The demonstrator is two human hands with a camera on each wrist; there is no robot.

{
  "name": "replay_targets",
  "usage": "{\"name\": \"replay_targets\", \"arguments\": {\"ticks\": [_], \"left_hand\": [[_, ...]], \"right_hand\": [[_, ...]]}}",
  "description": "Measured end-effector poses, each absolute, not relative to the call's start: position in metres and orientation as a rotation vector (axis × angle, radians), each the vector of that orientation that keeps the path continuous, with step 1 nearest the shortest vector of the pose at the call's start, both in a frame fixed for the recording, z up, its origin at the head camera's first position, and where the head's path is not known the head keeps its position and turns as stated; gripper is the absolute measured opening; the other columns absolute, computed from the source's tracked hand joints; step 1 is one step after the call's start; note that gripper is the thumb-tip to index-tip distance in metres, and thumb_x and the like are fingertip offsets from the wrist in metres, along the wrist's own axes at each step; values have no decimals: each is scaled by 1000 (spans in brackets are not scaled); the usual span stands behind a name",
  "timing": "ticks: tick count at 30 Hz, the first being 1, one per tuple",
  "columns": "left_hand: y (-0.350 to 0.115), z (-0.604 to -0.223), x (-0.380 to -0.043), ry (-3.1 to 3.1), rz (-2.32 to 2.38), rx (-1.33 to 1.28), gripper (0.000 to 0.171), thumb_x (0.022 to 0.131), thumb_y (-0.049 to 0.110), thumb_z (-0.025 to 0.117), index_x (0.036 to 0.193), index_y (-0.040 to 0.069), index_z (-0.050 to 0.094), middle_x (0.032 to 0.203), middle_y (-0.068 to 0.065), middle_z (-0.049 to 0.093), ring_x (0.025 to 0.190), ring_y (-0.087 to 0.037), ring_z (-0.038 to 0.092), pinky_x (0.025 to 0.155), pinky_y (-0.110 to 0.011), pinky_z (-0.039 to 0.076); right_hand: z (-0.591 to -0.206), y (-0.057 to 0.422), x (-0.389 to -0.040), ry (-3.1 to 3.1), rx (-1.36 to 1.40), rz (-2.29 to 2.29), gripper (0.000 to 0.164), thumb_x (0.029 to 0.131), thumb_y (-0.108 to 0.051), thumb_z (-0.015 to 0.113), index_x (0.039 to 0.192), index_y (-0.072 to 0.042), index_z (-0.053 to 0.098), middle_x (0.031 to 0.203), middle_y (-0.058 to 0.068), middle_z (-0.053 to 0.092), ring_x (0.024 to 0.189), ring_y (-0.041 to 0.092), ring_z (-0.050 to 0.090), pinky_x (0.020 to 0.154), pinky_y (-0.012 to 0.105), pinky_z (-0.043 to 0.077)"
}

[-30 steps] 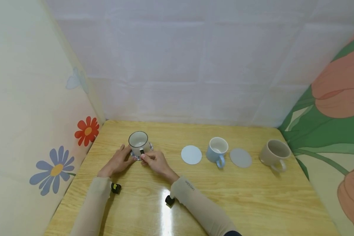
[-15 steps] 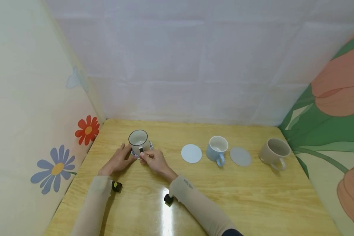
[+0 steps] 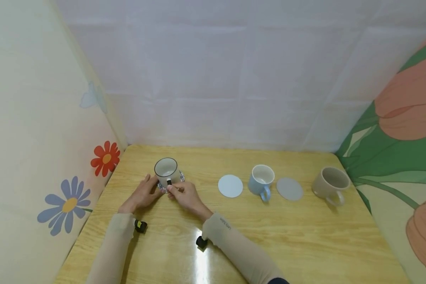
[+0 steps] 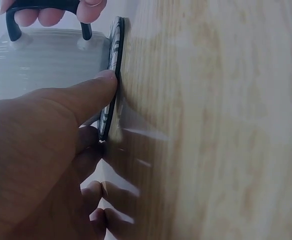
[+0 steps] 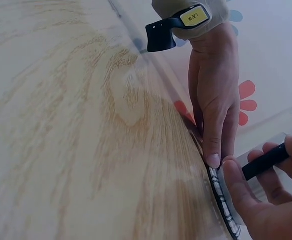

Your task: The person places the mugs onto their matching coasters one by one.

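Black-rimmed mug (image 3: pixel 167 172) and checked coaster (image 3: pixel 182 177) at the left of the table (image 3: pixel 213 221), attended by both hands. I judged the step in hand to be the steadying of the mug upright over the coaster. The right hand (image 3: pixel 187 196) held the mug by its black handle (image 5: pixel 264 163), fingers curled through the loop and thumb closed in against it. The left hand (image 3: pixel 143 194) gripped nothing: its fingers lay extended beside the mug, the thumb tip touching the coaster's edge. In my judgement, the next move called for a light touch, the left thumb keeping the coaster from sliding while the handle was eased free without tipping the mug. Well apart to the right stood a blue mug (image 3: pixel 259 183) between two plain coasters, one pale (image 3: pixel 230 186) and one grey (image 3: pixel 290 189). I could not confirm contact all round the mug's base, since the hands covered part of the near edge. The left wrist view cut off the right hand at the top; the right wrist view cropped it at the side, with the mug's body mostly behind it. Lettering on the right sleeve (image 3: pixel 241 249) was too small to read.
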State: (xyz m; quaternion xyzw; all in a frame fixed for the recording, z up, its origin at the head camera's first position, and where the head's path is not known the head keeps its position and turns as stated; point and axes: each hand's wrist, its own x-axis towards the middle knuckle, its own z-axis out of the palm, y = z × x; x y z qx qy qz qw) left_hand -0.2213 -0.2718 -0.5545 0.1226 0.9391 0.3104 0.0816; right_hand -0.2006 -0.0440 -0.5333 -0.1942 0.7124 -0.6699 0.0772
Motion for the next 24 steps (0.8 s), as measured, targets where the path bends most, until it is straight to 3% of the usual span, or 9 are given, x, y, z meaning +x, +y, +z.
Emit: {"name": "replay_targets", "arguments": {"ticks": [4,10,15,17,24], "left_hand": [[-270,-552,-218,2806,967,368,77,106,46,64,170,23,29,175,-22,26,160,-60,5,125,-81,5],[-273,-559,-222,2801,942,362,77,106,46,63,171,23,27,176,-21,24,160,-59,3,125,-81,5],[-274,-560,-223,2804,923,364,79,106,50,61,172,24,24,175,-23,23,160,-60,2,125,-81,4],[-272,-556,-220,2806,930,357,78,107,49,62,171,24,25,175,-23,24,160,-61,3,125,-82,4],[-267,-543,-213,2813,966,366,76,107,45,63,171,22,29,173,-26,26,157,-64,5,121,-85,7]], "right_hand": [[-534,-43,-199,2182,-572,-1989,26,105,-9,68,103,14,78,97,32,77,89,51,77,78,39,69],[-537,-44,-196,2159,-539,-2013,25,105,-10,68,107,12,78,99,32,77,91,50,77,81,41,69],[-537,-44,-193,2149,-533,-2016,25,105,-11,68,108,11,79,102,32,77,91,50,78,74,22,65],[-535,-44,-193,2152,-523,-2001,26,106,-13,68,109,11,79,104,32,77,92,49,78,74,19,64],[-534,-42,-196,2185,-495,-1956,28,106,-16,68,109,9,80,99,28,79,91,45,79,77,27,66]]}}
